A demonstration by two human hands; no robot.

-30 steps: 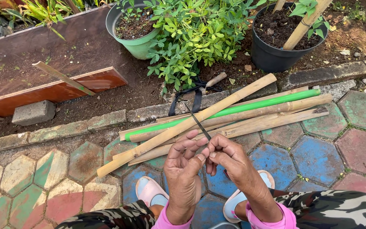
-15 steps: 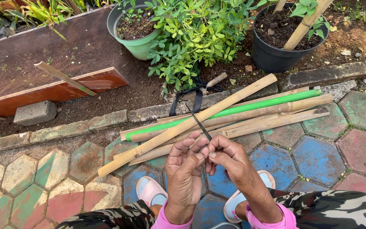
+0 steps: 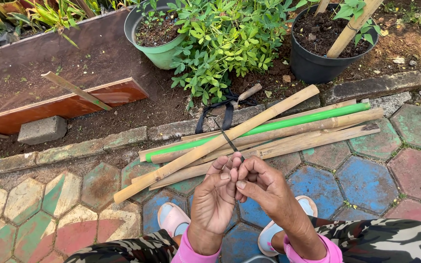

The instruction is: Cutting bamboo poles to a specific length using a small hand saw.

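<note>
Left hand [image 3: 215, 197]: fingers curled, tips pinched on the lower end of a thin dark strip [image 3: 229, 141], palm turned toward the other hand.
Right hand [image 3: 261, 187]: closed narrow, thumb and fingers meeting the left fingertips on the same strip.
Strip: runs up and away from the fingertips, across the bamboo poles; its far end lies near a dark strap [image 3: 227, 117] at the curb.
Poles: a bundle of bamboo poles [image 3: 278, 136] lies along the paving's far edge; one pale pole [image 3: 210, 146] crosses it diagonally; a green pole [image 3: 269, 127] lies among them.
Paving [image 3: 361, 180]: painted hexagon tiles, with pink slippers [image 3: 174, 219] below the hands.
Beyond the curb: green pot [image 3: 159, 53], black pot [image 3: 313, 65] with a stake, leafy plant [image 3: 225, 39], concrete block [image 3: 42, 129], red board [image 3: 59, 104].
Risk: the strip looks narrow and stiff, so it may slip from the pinch or nick a fingertip if pulled hard.
Risk: the loose diagonal pole could roll toward the feet if nudged.
</note>
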